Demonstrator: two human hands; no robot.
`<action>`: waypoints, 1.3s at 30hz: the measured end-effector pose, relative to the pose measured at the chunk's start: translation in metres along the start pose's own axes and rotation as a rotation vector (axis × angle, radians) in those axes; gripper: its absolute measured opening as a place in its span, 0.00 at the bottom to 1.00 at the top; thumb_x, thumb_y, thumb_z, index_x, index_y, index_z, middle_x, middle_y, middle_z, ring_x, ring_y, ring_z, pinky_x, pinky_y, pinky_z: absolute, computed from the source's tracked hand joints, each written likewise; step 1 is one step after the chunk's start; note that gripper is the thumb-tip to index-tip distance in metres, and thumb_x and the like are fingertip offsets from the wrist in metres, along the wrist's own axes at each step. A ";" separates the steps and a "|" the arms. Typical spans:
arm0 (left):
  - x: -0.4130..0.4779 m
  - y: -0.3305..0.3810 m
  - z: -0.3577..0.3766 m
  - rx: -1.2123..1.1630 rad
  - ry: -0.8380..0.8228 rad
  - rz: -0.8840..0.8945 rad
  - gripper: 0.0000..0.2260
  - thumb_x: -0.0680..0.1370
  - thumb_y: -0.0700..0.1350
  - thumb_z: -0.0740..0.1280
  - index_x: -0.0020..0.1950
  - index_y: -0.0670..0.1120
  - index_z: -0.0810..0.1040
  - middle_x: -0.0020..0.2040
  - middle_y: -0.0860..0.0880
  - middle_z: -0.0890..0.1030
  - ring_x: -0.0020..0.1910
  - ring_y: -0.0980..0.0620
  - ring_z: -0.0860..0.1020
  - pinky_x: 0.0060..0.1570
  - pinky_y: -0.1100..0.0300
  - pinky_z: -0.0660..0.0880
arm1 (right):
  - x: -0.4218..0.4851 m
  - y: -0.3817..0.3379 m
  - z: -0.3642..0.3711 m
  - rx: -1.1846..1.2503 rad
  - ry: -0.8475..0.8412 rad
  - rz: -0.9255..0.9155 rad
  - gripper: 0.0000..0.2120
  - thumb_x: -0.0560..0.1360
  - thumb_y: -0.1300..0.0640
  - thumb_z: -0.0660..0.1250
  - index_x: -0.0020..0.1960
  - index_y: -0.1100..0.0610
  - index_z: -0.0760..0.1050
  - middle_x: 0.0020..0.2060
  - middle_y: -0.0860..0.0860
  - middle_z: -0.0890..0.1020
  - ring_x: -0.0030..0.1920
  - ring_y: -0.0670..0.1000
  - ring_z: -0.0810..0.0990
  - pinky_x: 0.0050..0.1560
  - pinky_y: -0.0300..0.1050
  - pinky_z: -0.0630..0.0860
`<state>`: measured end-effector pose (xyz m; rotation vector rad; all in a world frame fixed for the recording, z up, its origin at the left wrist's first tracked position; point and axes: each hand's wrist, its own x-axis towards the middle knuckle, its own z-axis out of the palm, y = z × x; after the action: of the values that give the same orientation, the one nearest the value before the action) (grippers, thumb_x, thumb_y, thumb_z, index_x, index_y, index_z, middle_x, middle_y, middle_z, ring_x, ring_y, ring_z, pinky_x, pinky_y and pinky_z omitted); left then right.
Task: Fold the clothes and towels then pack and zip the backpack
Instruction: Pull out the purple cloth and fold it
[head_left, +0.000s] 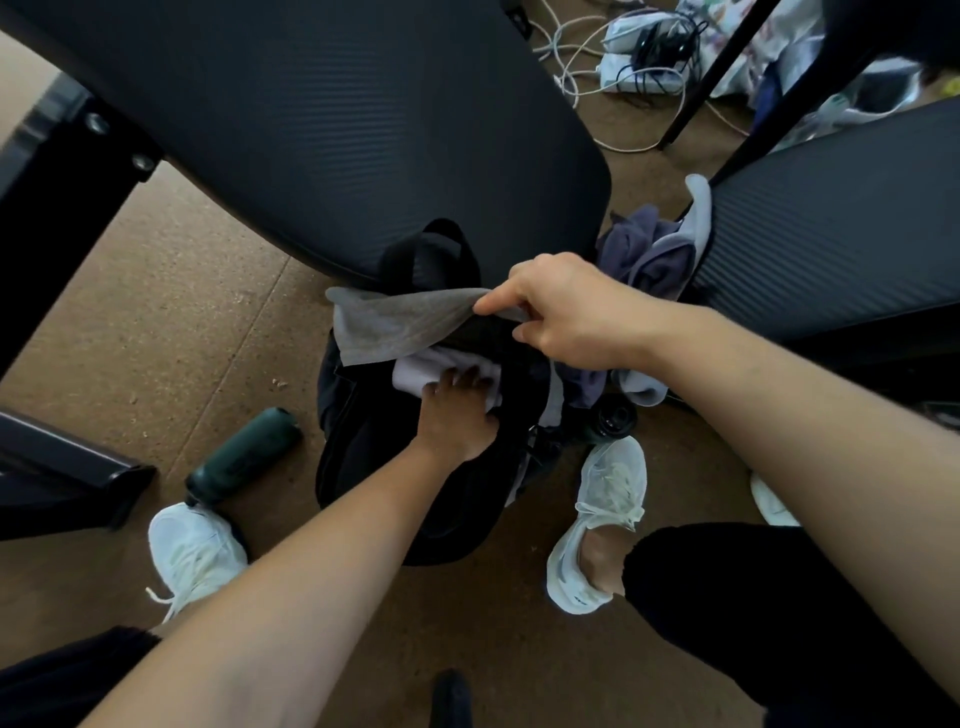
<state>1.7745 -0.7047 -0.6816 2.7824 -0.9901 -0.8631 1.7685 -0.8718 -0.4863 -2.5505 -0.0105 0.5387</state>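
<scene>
A black backpack (363, 467) stands open on the floor between my feet. My left hand (457, 415) reaches into its mouth, fingers spread and pressing down on a pale lavender folded cloth (415, 376) inside. My right hand (566, 312) pinches the edge of a grey towel (400, 325) and holds it up over the bag's opening. A heap of purple and grey clothes (654, 249) hangs off the edge of the black table on the right. More cloth (587, 387) lies beside the bag under my right forearm.
A dark green bottle (244, 457) lies on the brown floor left of the bag; a second dark bottle (613, 418) stands at its right. Black tables (337, 130) loom above the bag and at the right (831, 234). Cables and bags (649, 52) clutter the far floor.
</scene>
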 end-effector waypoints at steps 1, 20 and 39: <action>-0.013 0.001 0.002 -0.073 0.036 0.027 0.25 0.79 0.53 0.64 0.77 0.52 0.70 0.78 0.47 0.69 0.76 0.42 0.66 0.68 0.45 0.67 | -0.001 -0.001 0.000 -0.005 -0.008 -0.001 0.24 0.78 0.63 0.70 0.71 0.45 0.76 0.61 0.52 0.78 0.64 0.58 0.76 0.55 0.41 0.68; -0.221 -0.027 -0.067 -0.588 0.104 0.093 0.09 0.80 0.45 0.71 0.58 0.56 0.84 0.51 0.62 0.84 0.52 0.65 0.81 0.53 0.57 0.80 | -0.048 0.042 -0.016 -0.153 0.304 0.499 0.19 0.76 0.64 0.67 0.66 0.59 0.70 0.67 0.60 0.70 0.63 0.66 0.74 0.56 0.58 0.75; -0.228 -0.018 -0.109 -0.719 0.167 0.031 0.07 0.82 0.46 0.69 0.58 0.54 0.83 0.54 0.56 0.84 0.55 0.58 0.81 0.56 0.59 0.77 | -0.112 -0.047 -0.013 0.516 1.178 0.245 0.06 0.77 0.59 0.70 0.55 0.57 0.78 0.47 0.46 0.81 0.48 0.44 0.79 0.52 0.36 0.74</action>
<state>1.6970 -0.5672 -0.4836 2.1713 -0.5426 -0.7670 1.6746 -0.8507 -0.4104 -1.9964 0.7458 -0.8240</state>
